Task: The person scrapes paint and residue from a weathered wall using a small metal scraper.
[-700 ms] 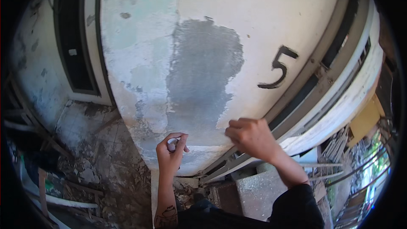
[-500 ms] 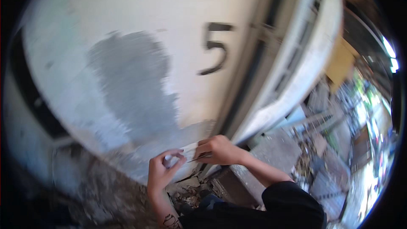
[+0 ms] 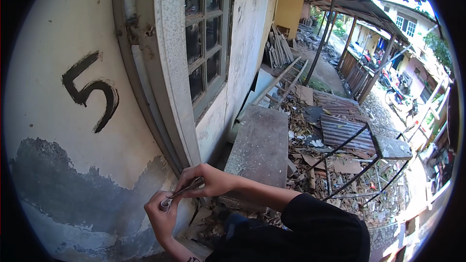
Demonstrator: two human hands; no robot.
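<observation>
My left hand is closed around a small white roll, its round end showing between thumb and fingers. Right above it, my right hand pinches a thin greyish-brown strip that slants down toward the roll. Whether strip and roll are one piece I cannot tell. Both hands are close together in front of the lower part of a cream wall, beside a door frame. A grey patch covers the wall's lower part, below a black painted figure.
A paned window sits beyond the frame. To the right are a concrete slab, a wooden ladder, corrugated sheets, a metal-legged stand and leaf litter. Posts hold up a roof farther back.
The view has swung right, bringing the window and yard into sight. My hands have come closer together, the right now just above the left.
</observation>
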